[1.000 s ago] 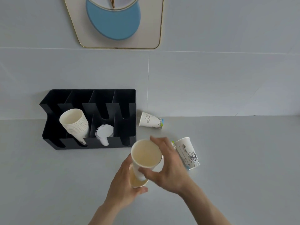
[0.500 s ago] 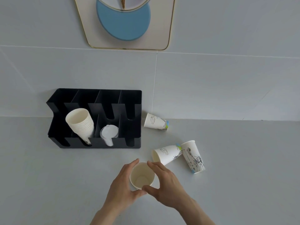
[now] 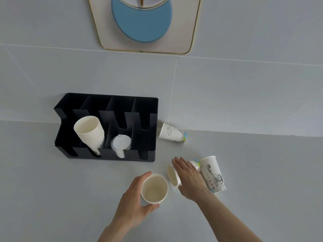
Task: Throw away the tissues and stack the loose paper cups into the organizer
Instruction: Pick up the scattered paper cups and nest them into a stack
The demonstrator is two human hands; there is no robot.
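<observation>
My left hand (image 3: 133, 199) grips the nested paper cups (image 3: 154, 188), held upright with the mouth facing me. My right hand (image 3: 189, 177) lies with fingers spread over a paper cup on its side (image 3: 172, 175), covering most of it. Just right of it lies a taller printed cup (image 3: 212, 173), also on its side. Another printed cup (image 3: 172, 133) lies by the wall, right of the organizer. The black organizer (image 3: 145, 105) holds a stack of paper cups (image 3: 89, 131) in its second slot and clear lids (image 3: 120, 143) in its third. No tissues are in view.
The grey counter (image 3: 52, 189) meets a grey tiled wall (image 3: 227, 93) right behind the organizer. A gold-rimmed wall piece with a blue disc (image 3: 143, 23) hangs above.
One cup went into the other between both hands. My right hand then let go and moved right onto the cup lying on its side. My left hand keeps the nested cups.
</observation>
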